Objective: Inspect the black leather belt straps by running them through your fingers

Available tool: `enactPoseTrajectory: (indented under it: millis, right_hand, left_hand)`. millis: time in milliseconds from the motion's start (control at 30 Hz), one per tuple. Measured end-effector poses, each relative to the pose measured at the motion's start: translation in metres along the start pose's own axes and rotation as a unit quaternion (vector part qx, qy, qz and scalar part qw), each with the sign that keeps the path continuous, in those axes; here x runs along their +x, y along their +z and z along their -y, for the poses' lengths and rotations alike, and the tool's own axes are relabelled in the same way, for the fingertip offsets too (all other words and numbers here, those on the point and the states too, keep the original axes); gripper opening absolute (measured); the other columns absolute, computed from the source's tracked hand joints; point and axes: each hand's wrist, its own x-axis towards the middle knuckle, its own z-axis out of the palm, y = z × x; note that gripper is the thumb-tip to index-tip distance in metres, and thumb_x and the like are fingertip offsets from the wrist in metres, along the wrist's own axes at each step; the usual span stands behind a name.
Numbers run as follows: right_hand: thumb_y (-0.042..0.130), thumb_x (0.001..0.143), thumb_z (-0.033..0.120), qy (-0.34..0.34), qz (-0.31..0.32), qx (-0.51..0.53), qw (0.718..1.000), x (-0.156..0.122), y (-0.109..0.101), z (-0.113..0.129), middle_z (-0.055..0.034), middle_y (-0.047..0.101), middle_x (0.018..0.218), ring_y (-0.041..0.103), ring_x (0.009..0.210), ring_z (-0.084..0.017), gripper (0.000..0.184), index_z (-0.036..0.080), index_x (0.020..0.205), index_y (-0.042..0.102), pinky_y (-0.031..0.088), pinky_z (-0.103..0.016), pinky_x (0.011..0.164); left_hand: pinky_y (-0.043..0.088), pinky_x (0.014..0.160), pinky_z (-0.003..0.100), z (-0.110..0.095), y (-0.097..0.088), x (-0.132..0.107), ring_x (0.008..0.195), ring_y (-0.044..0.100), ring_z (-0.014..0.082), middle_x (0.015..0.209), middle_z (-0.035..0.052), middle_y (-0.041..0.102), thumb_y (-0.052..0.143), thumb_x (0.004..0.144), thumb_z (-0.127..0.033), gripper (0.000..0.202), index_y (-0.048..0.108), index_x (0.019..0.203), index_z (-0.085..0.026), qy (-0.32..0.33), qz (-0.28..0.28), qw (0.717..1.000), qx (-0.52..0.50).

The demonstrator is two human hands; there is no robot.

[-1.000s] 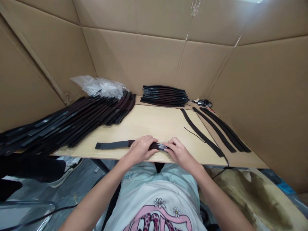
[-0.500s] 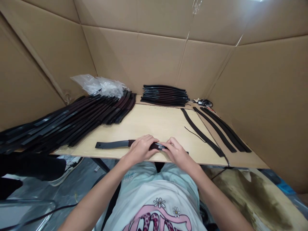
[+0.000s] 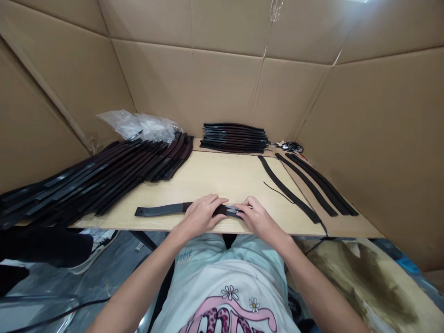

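Note:
A long, gently curved dark strip [image 3: 159, 210] lies along the table's near edge, its grey left end with a small hole showing. Its middle is dark maroon. My left hand [image 3: 203, 212] is closed over that middle part, fingers on top and thumb at the near side. Close by, my right hand [image 3: 255, 215] pinches with thumb and fingertips at a small silvery pointed piece [image 3: 231, 209] on the strip. What this piece is I cannot make out. The strip's right end is hidden behind my right hand.
Many similar dark strips [image 3: 114, 178] are heaped on the left beside clear plastic bags [image 3: 145, 125]. Another stack [image 3: 234, 137] stands at the back. Several black curved strips [image 3: 289, 188] and a thin cord [image 3: 277, 192] lie right. Cardboard walls [image 3: 222, 88] enclose the table.
My view has shifted a little, so the table sits slightly further left. The strip's right end, visible before, is now covered by my right hand. Both hands stay at the strip's middle.

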Motion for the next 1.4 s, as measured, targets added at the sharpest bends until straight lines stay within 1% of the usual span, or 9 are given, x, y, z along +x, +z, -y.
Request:
enactPoseTrajectory:
  millis: [100, 233, 333, 467, 667, 800, 1000, 1133, 1400]
  right_hand:
    - [0.044, 0.092, 0.018, 0.02, 0.019, 0.017, 0.999, -0.001, -0.013, -0.009, -0.0069, 0.052, 0.089, 0.056, 0.085, -0.019, 0.027, 0.021, 0.114, 0.059, 0.051, -0.032, 0.077]
    - [0.048, 0.089, 0.019, 0.106, 0.003, -0.03, 0.994, -0.004, -0.026, -0.026, -0.0088, 0.059, 0.092, 0.059, 0.086, -0.021, 0.023, 0.018, 0.108, 0.062, 0.05, -0.034, 0.08]
    - [0.053, 0.086, 0.02, 0.162, 0.008, -0.082, 0.983, -0.006, -0.031, -0.04, -0.0094, 0.064, 0.089, 0.06, 0.085, -0.023, 0.017, 0.017, 0.097, 0.066, 0.048, -0.035, 0.079]
    - [0.056, 0.083, 0.02, 0.183, 0.019, -0.142, 0.973, -0.008, -0.034, -0.049, -0.0086, 0.068, 0.082, 0.061, 0.082, -0.024, 0.013, 0.018, 0.085, 0.069, 0.046, -0.033, 0.076]
    - [0.056, 0.084, 0.025, 0.177, -0.005, -0.163, 0.971, -0.009, -0.033, -0.052, -0.0086, 0.068, 0.08, 0.059, 0.079, -0.024, 0.016, 0.018, 0.082, 0.07, 0.045, -0.035, 0.075]
    - [0.046, 0.091, 0.027, 0.139, -0.034, -0.122, 0.982, -0.005, -0.034, -0.039, -0.0108, 0.067, 0.093, 0.057, 0.09, -0.024, 0.024, 0.017, 0.098, 0.067, 0.045, -0.04, 0.084]
    - [0.063, 0.082, 0.034, 0.04, 0.085, -0.036, 0.995, 0.0, -0.022, -0.004, -0.0095, 0.064, 0.108, 0.058, 0.102, -0.024, 0.039, 0.019, 0.118, 0.057, 0.048, -0.039, 0.088]
    - [0.053, 0.087, 0.02, 0.024, 0.075, -0.081, 0.994, 0.001, -0.015, 0.006, -0.0108, 0.067, 0.105, 0.063, 0.094, -0.023, 0.031, 0.018, 0.118, 0.057, 0.053, -0.038, 0.081]
    - [0.05, 0.088, 0.02, -0.01, 0.07, -0.158, 0.985, -0.001, -0.017, 0.001, -0.0118, 0.071, 0.1, 0.068, 0.084, -0.024, 0.028, 0.017, 0.115, 0.059, 0.055, -0.036, 0.071]
  left_hand:
    - [0.048, 0.074, 0.033, 0.0, -0.001, 0.0, 0.089, 0.058, 0.0217, 0.096, 0.0056, 0.06, 0.053, 0.087, -0.037, 0.034, 0.054, 0.118, -0.023, 0.002, 0.01, 1.0, 0.015]
    - [0.046, 0.071, 0.031, 0.0, -0.001, -0.001, 0.084, 0.056, 0.0195, 0.091, 0.004, 0.058, 0.051, 0.089, -0.035, 0.028, 0.058, 0.114, -0.026, 0.016, 0.019, 0.999, 0.026]
    - [0.047, 0.073, 0.031, -0.001, 0.0, -0.001, 0.085, 0.056, 0.0192, 0.092, 0.0045, 0.057, 0.051, 0.089, -0.035, 0.026, 0.059, 0.111, -0.025, 0.021, 0.009, 0.999, 0.025]
    - [0.048, 0.077, 0.034, -0.004, 0.0, -0.001, 0.089, 0.054, 0.0215, 0.092, 0.006, 0.057, 0.05, 0.089, -0.033, 0.022, 0.058, 0.106, -0.021, 0.028, 0.012, 0.999, 0.039]
    - [0.049, 0.078, 0.036, -0.004, 0.002, -0.001, 0.091, 0.056, 0.0231, 0.093, 0.0073, 0.059, 0.052, 0.088, -0.036, 0.024, 0.057, 0.104, -0.018, 0.027, 0.003, 0.999, 0.036]
    - [0.05, 0.081, 0.037, -0.002, 0.004, -0.001, 0.091, 0.058, 0.0234, 0.093, 0.0079, 0.063, 0.057, 0.085, -0.035, 0.025, 0.058, 0.102, -0.017, 0.031, -0.018, 0.999, 0.016]
    - [0.052, 0.077, 0.037, 0.0, 0.007, -0.002, 0.087, 0.062, 0.0239, 0.094, 0.0094, 0.068, 0.059, 0.084, -0.033, 0.027, 0.058, 0.105, -0.016, 0.053, -0.055, 0.996, 0.039]
    - [0.053, 0.073, 0.037, 0.001, 0.011, -0.004, 0.084, 0.065, 0.0223, 0.1, 0.0101, 0.069, 0.055, 0.087, -0.027, 0.019, 0.061, 0.103, -0.017, 0.101, -0.103, 0.986, 0.079]
    - [0.055, 0.073, 0.035, -0.001, 0.015, -0.005, 0.085, 0.067, 0.0217, 0.095, 0.0121, 0.071, 0.045, 0.088, -0.014, 0.02, 0.061, 0.1, -0.014, 0.109, -0.15, 0.979, 0.089]
